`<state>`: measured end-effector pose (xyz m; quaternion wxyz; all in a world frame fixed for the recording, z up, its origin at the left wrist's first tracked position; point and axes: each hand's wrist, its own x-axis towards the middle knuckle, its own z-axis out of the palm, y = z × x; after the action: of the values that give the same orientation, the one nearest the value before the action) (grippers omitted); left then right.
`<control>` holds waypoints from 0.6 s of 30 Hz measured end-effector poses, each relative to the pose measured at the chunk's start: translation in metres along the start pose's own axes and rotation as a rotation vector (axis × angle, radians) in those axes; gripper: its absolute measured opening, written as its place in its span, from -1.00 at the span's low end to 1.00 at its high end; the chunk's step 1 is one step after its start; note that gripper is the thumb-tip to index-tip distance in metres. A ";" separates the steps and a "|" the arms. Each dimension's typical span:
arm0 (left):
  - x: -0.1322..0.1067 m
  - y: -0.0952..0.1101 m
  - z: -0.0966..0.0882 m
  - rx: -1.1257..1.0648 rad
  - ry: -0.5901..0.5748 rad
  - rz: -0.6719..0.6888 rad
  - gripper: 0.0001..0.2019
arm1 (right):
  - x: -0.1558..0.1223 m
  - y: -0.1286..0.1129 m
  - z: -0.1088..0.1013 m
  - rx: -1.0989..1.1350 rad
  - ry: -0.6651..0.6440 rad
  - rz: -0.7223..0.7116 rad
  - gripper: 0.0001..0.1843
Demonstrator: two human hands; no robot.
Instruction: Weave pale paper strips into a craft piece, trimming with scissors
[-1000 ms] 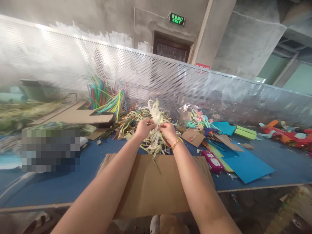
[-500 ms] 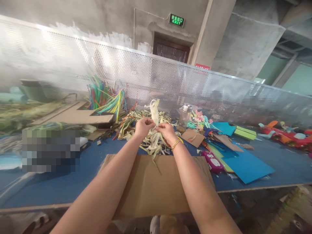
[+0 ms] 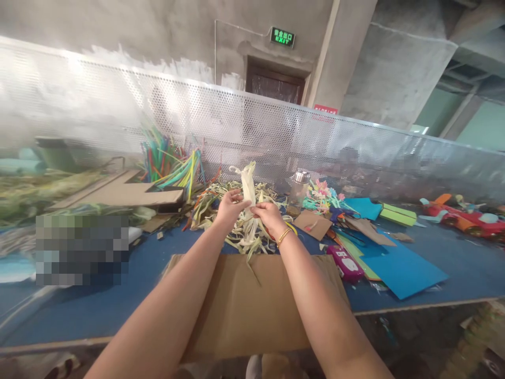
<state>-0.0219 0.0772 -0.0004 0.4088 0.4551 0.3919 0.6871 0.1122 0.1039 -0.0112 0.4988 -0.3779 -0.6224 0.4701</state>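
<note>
A pale cream bundle of what looks like dried corn husk [image 3: 248, 185] stands upright between my hands, its top frayed and curling. My left hand [image 3: 229, 209] has its thumb against the husk's left side, with the fingers curved and slightly lifted. On the other side, my right hand [image 3: 268, 213] pinches the husk low down between thumb and fingers. Loose husk strips [image 3: 246, 239] hang below and behind the hands. A brown cardboard sheet [image 3: 252, 305] lies under my forearms at the table's near edge.
On the blue table [image 3: 145, 279], a clear bottle [image 3: 299, 190] stands behind my right hand. Blue sheets [image 3: 402, 268] and a purple packet [image 3: 345, 263] lie rightward. Colourful pipe cleaners [image 3: 158, 158] and cut cardboard [image 3: 118, 192] are back left. A perforated metal panel [image 3: 268, 123] borders the back.
My left fingers have loosened and lifted slightly from their pinch, the thumb staying at the husk. The right hand keeps its pinch. The whole view has shifted slightly.
</note>
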 end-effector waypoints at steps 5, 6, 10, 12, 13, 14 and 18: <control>-0.009 0.009 0.000 -0.209 -0.280 -0.313 -0.81 | 0.000 -0.003 -0.004 -0.052 -0.107 -0.018 -0.77; -0.009 0.011 -0.001 -0.237 -0.268 -0.310 -0.83 | -0.001 -0.003 -0.006 -0.074 -0.131 -0.010 -0.76; -0.007 0.017 -0.006 -0.344 -0.140 -0.220 -0.91 | -0.001 -0.005 -0.015 -0.166 -0.198 0.024 -0.78; -0.005 0.020 -0.008 -0.387 -0.099 -0.175 -0.92 | -0.002 -0.007 -0.019 -0.219 -0.206 0.038 -0.80; -0.005 0.021 -0.009 -0.398 -0.088 -0.154 -0.92 | -0.003 -0.008 -0.021 -0.240 -0.212 0.043 -0.81; -0.005 0.023 -0.010 -0.404 -0.079 -0.135 -0.91 | -0.003 -0.009 -0.023 -0.256 -0.219 0.045 -0.81; -0.004 0.026 -0.011 -0.429 -0.052 -0.081 -0.89 | -0.003 -0.013 -0.033 -0.346 -0.244 0.031 -0.82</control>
<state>-0.0365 0.0625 0.0187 0.5334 0.3592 0.2441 0.7258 0.1448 0.1039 0.0026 0.3403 -0.4078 -0.7437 0.4060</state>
